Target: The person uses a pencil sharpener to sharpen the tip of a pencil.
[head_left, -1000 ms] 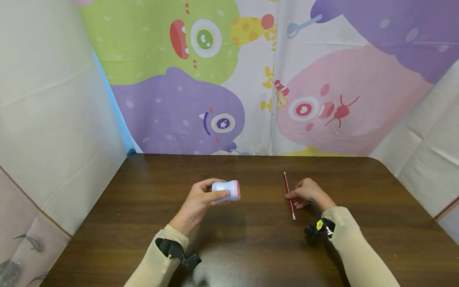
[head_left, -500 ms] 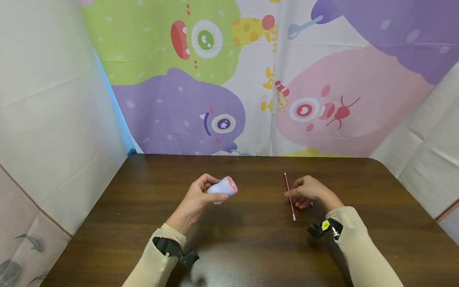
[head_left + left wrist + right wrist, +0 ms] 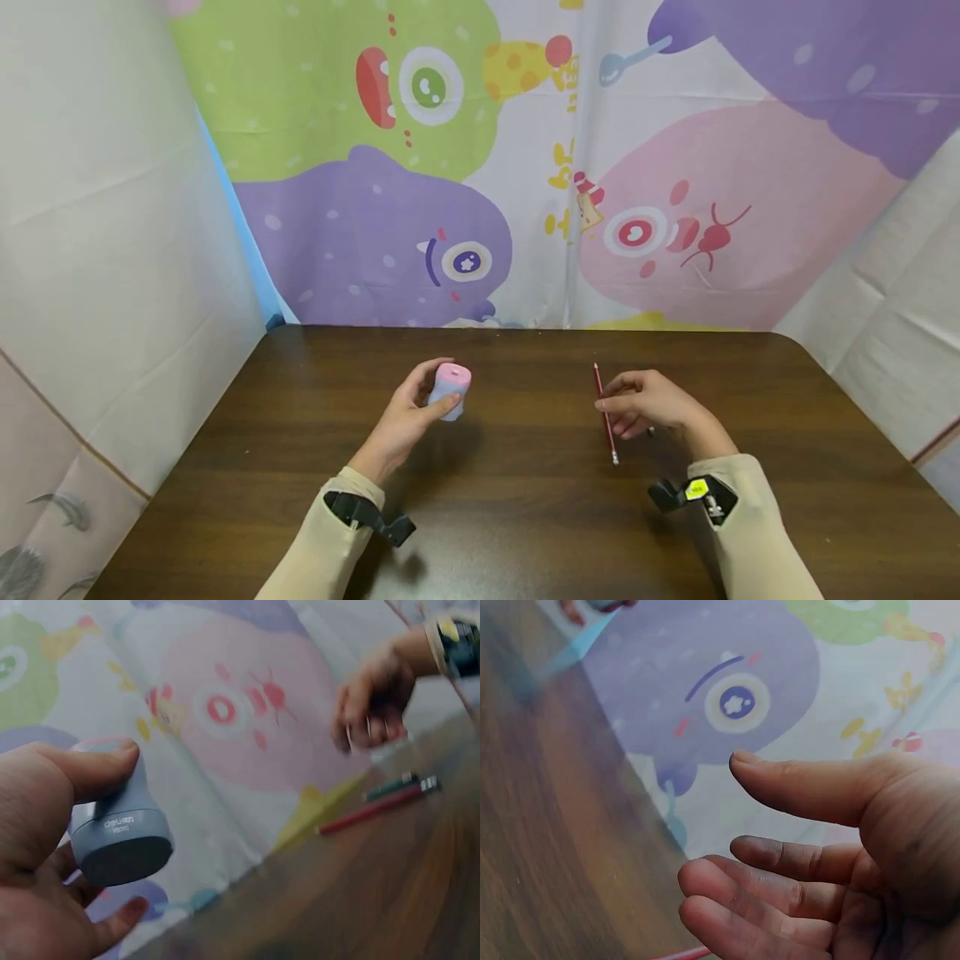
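Observation:
My left hand [image 3: 401,421] holds a waisted, pale-blue pencil sharpener [image 3: 447,402], thumb on the near side. Its pink top, with a small hole, faces up in the head view, and a dark base shows in the left wrist view [image 3: 124,859]. A red pencil [image 3: 605,417] with a white eraser end lies on the table; a shorter green pencil [image 3: 386,787] lies beside it, mostly hidden behind my right hand in the head view. Above both pencils hovers my right hand [image 3: 652,408], fingers relaxed, nothing between thumb and fingertips in the right wrist view.
The dark wood table [image 3: 525,517] has its far edge against a cartoon-printed curtain [image 3: 420,208]. White cloth hangs on the left [image 3: 112,208] and right sides. Black camera mounts [image 3: 367,517] sit on both wrists.
The left hand has turned the sharpener, so its pink end went from facing right to facing up, and moved slightly left. The right hand has shifted slightly right; the red pencil has stayed put.

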Demonstrator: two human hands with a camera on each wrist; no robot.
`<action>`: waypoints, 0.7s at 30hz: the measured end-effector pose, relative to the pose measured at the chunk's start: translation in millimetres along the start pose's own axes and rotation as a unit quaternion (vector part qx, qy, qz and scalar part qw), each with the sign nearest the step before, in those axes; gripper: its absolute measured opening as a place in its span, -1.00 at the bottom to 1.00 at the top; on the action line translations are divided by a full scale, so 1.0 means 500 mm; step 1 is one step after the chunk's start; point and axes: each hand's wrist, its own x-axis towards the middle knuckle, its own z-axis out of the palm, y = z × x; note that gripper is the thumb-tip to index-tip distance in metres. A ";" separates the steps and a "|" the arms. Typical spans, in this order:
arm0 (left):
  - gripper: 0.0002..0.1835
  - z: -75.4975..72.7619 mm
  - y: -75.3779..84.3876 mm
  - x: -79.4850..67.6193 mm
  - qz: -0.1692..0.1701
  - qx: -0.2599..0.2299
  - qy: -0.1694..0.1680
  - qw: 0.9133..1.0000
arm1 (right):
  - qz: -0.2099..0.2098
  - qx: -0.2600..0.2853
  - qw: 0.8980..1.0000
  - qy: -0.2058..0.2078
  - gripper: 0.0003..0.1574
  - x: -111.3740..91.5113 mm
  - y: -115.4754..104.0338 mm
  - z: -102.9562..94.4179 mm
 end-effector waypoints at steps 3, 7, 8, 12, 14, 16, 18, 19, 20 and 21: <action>-0.40 -0.003 -0.023 0.004 0.010 0.027 0.048 0.998 | -0.010 0.016 1.000 -0.008 -0.47 -0.007 0.001 -0.001; -0.41 -0.008 -0.055 0.007 0.011 0.052 0.100 0.993 | -0.024 0.028 0.999 -0.018 -0.46 -0.011 0.002 0.000; -0.41 -0.009 -0.063 0.007 0.012 0.055 0.107 0.993 | -0.026 0.030 0.999 -0.020 -0.45 -0.012 0.002 0.000; -0.40 -0.013 -0.087 0.007 0.011 0.053 0.125 0.991 | -0.032 0.041 0.998 -0.031 -0.40 -0.014 0.004 0.000; -0.40 -0.016 -0.095 0.007 0.014 0.051 0.129 0.990 | -0.034 0.047 0.998 -0.034 -0.40 -0.015 0.004 0.000; -0.39 -0.018 -0.099 0.007 0.011 0.050 0.132 0.990 | -0.035 0.056 0.997 -0.038 -0.40 -0.016 0.005 -0.001; -0.40 -0.019 -0.103 0.007 0.006 0.056 0.133 0.989 | -0.035 0.063 0.997 -0.041 -0.41 -0.016 0.006 -0.002; -0.40 -0.020 -0.103 0.008 0.005 0.058 0.133 0.989 | -0.034 0.065 0.996 -0.042 -0.40 -0.016 0.007 -0.003; -0.39 -0.020 -0.105 0.009 0.004 0.061 0.133 0.989 | -0.035 0.066 0.996 -0.043 -0.40 -0.017 0.008 -0.003; -0.39 -0.020 -0.106 0.009 0.002 0.064 0.133 0.989 | -0.035 0.066 0.996 -0.044 -0.40 -0.017 0.009 -0.004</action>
